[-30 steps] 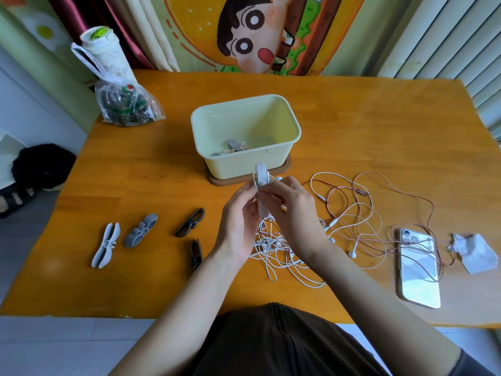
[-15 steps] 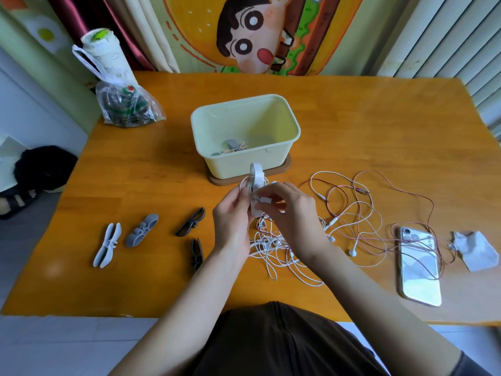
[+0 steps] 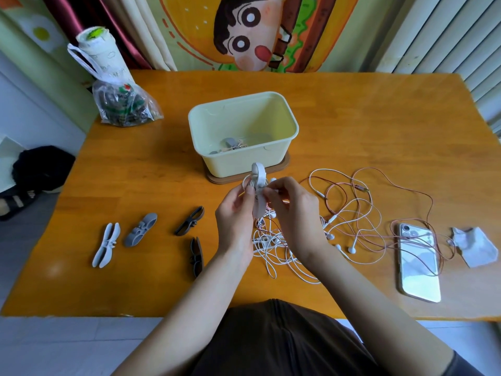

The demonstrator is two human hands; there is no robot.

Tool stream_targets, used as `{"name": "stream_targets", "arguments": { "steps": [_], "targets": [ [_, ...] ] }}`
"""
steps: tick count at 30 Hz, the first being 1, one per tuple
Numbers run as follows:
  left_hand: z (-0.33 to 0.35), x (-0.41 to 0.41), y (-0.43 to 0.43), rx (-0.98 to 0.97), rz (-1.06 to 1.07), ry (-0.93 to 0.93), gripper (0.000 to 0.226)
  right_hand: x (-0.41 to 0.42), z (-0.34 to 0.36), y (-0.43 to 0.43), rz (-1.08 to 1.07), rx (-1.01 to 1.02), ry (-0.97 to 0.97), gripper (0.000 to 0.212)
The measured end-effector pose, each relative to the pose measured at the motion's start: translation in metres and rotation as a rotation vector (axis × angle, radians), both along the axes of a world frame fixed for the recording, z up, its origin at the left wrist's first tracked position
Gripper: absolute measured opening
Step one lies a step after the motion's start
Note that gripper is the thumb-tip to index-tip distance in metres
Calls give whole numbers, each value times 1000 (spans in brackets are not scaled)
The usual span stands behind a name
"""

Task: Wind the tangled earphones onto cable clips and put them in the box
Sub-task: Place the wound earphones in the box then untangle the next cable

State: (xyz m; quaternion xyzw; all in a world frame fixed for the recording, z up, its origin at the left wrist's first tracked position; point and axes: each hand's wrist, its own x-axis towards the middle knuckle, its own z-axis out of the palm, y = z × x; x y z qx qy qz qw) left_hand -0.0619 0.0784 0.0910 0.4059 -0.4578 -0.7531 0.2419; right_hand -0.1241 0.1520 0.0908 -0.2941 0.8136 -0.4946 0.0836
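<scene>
Right in front of the box [image 3: 238, 165]: left hand [image 3: 235, 215] clamped on the cable clip [image 3: 259, 183], right hand [image 3: 294, 213] pinching the earphones [image 3: 267, 241] cord. Floppy, light, snaggy, so I'd hold near the clip.

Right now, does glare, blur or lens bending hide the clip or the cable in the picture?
Head view only: the wide lens bows the table edges; glare whitens the phone; the white clip in the left hand and the white cable pinched by the right hand are sharp.
</scene>
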Motion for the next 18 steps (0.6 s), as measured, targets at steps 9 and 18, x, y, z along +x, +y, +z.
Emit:
{"name": "stream_targets", "arguments": {
  "steps": [9, 18],
  "targets": [
    [-3, 0, -1, -156, 9, -59, 12, 1, 4, 0, 30, -40, -77, 5],
    [-9, 3, -7, -66, -78, -113, 7, -1, -4, 3, 127, 51, -1, 10]
  ]
}}
